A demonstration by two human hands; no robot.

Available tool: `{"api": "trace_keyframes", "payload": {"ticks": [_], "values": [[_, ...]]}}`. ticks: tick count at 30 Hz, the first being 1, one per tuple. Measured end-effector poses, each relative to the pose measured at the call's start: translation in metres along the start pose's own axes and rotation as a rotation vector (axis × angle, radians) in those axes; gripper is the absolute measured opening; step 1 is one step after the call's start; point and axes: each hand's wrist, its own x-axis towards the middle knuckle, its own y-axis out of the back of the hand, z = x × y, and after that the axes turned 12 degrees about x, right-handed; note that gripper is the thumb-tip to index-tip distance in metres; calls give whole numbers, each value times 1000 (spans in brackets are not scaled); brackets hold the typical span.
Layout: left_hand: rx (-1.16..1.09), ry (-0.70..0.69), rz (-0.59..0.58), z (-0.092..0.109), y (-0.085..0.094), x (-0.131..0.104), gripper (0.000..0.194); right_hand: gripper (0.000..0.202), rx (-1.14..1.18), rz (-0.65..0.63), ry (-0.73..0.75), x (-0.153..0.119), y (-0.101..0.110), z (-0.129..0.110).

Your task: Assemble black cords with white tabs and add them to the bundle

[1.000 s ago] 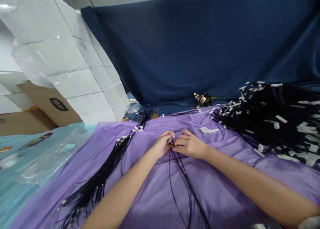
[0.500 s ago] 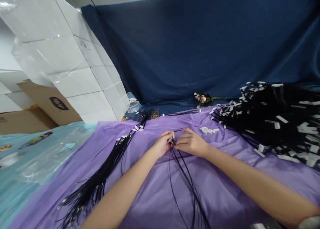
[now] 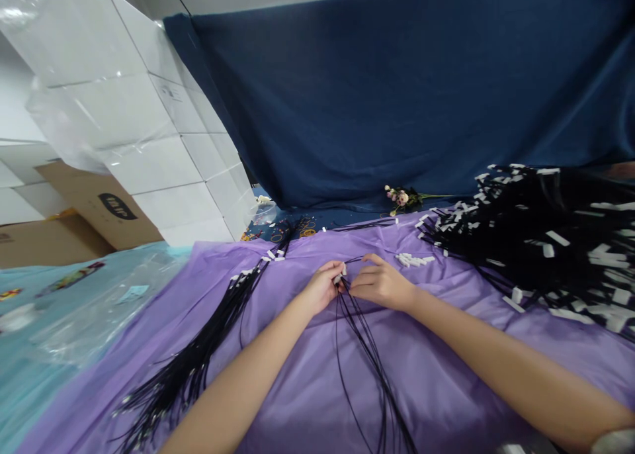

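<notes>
My left hand (image 3: 323,287) is closed on the white-tagged ends of several thin black cords (image 3: 380,368), which hang down over the purple cloth (image 3: 297,381). Small white tags (image 3: 340,277) show at its fingertips. Just to the right, my right hand (image 3: 381,283) pinches a black cord (image 3: 353,261) that runs across to the left hand. A little heap of loose white tags (image 3: 414,260) lies beyond the right hand. Left of my left arm lies a long bundle of black cords (image 3: 213,338) with white tags at its far end.
A large pile of black cords with white tags (image 3: 526,235) covers the right side. Artificial flowers (image 3: 401,196) lie by the blue curtain (image 3: 397,96). White boxes (image 3: 143,123) are stacked at the left, beside an open brown carton (image 3: 99,202). A clear plastic bag (image 3: 109,308) rests on turquoise cloth.
Both hands stay in nearly the same place. The hanging cords below them have spread apart slightly, and the right fingers have shifted a little.
</notes>
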Motion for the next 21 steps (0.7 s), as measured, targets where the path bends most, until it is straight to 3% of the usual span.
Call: {"api": "trace_keyframes", "payload": {"ticks": [5,13,16,21], "values": [[13,-2,-7,-1,0,0,24,23,115,102,-39,-3,-2,5],[5,8,10,1,-1,0,22,13,610,385,-443,-1,-6,5],[9,9,17,0,0,1,21,17,868,554,-658,0,-10,8],[39,-3,17,1,-2,0,20,26,1142,956,-949,2,-9,21]]}}
